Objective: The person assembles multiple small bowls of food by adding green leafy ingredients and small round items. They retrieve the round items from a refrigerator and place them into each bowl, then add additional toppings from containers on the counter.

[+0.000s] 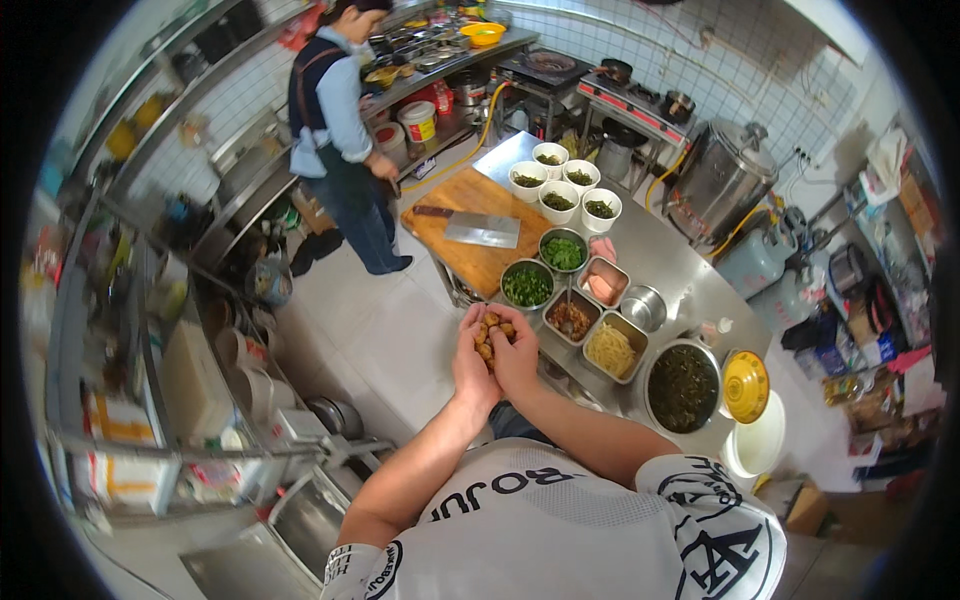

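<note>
My left hand (469, 358) and my right hand (517, 361) are cupped together in front of me, cradling several small golden-brown lumps (490, 330). They look like fried balls, but their exact kind is unclear. Just beyond my fingers stands a round metal bowl of chopped greens (527, 284). Behind it is a smaller bowl of leafy green herbs (563, 252). To the right of my hands are square metal tins, one with a reddish-brown chopped mix and a spoon (569, 319), one with pale yellow strips (611, 350) and one with pink slices (604, 283).
A cleaver (480, 228) lies on the wooden board (430, 225). White cups of dark greens (558, 200) stand on the steel table (665, 268). A large bowl of dark greens (683, 386) and a yellow bowl (745, 386) sit right. Another person (335, 130) stands far left; shelves (170, 455) line the left.
</note>
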### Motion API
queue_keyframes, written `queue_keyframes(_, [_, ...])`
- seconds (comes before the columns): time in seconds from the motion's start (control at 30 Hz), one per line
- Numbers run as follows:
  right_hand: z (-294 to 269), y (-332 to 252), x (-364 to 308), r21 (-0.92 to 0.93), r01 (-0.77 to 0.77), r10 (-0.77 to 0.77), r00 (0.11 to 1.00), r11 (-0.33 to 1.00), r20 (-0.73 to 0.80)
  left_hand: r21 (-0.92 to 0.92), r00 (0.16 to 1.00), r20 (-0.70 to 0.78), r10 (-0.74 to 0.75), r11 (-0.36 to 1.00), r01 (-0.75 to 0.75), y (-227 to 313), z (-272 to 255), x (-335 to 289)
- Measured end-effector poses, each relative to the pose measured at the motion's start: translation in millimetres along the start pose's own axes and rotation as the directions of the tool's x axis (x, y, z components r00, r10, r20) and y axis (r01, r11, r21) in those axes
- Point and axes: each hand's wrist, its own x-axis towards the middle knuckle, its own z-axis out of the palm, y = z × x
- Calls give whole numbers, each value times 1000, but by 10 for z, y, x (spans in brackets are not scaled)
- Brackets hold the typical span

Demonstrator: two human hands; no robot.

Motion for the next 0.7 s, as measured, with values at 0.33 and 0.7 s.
queue_keyframes(0.33, [-120,431,2093,137,-157,196,918,978,-344,238,965,75,-250,944,227,-275,904,2118])
queue_keyframes(0.7, [-373,1185,3726,154,-90,175,659,984,-732,257,870,110,-480,860,441,-907,1404,3957])
